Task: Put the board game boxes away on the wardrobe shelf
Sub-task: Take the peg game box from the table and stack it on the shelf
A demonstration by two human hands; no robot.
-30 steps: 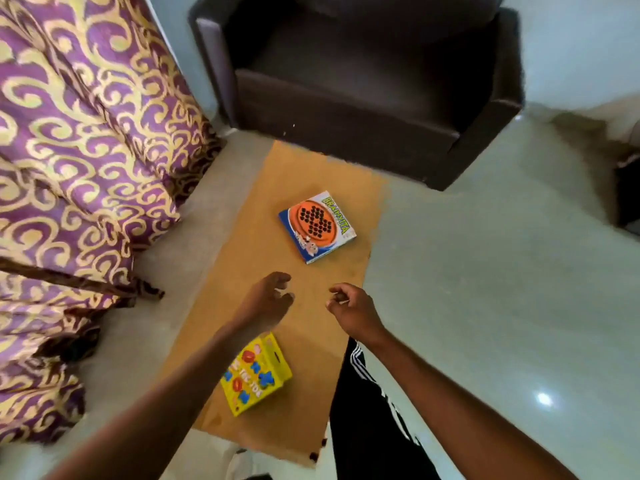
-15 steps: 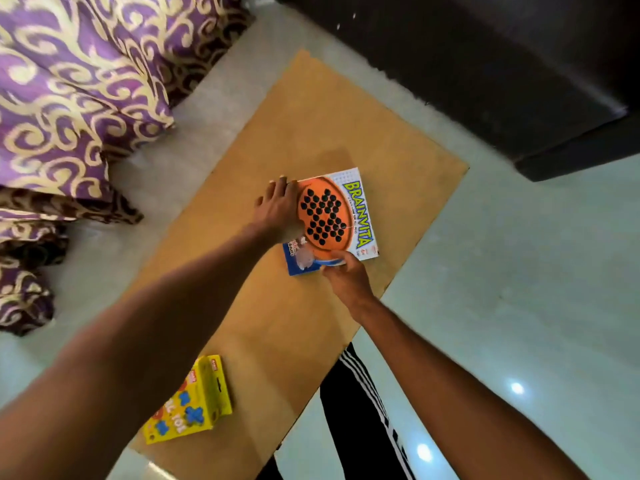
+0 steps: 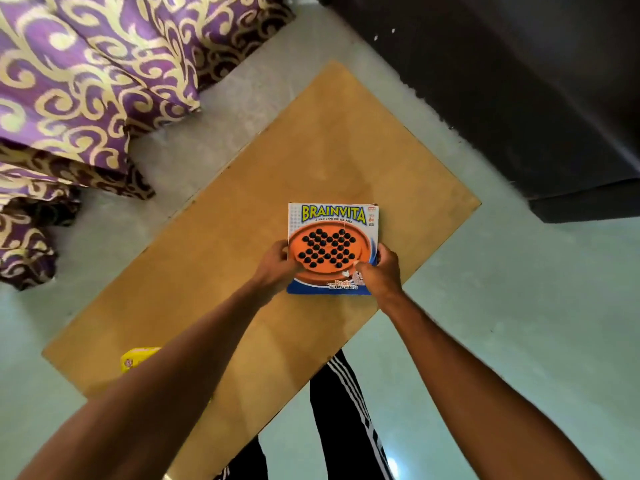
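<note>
Orange-and-blue Brainvita box (image 3: 332, 237) face up above the board; yellow box (image 3: 136, 358) mostly hidden

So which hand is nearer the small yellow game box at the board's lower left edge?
Left. The left hand grips the Brainvita box on the side toward the yellow box; the right hand grips its far side.

both hands now grip brainvita box (image 3: 332, 249), seemingly lifted.
</note>
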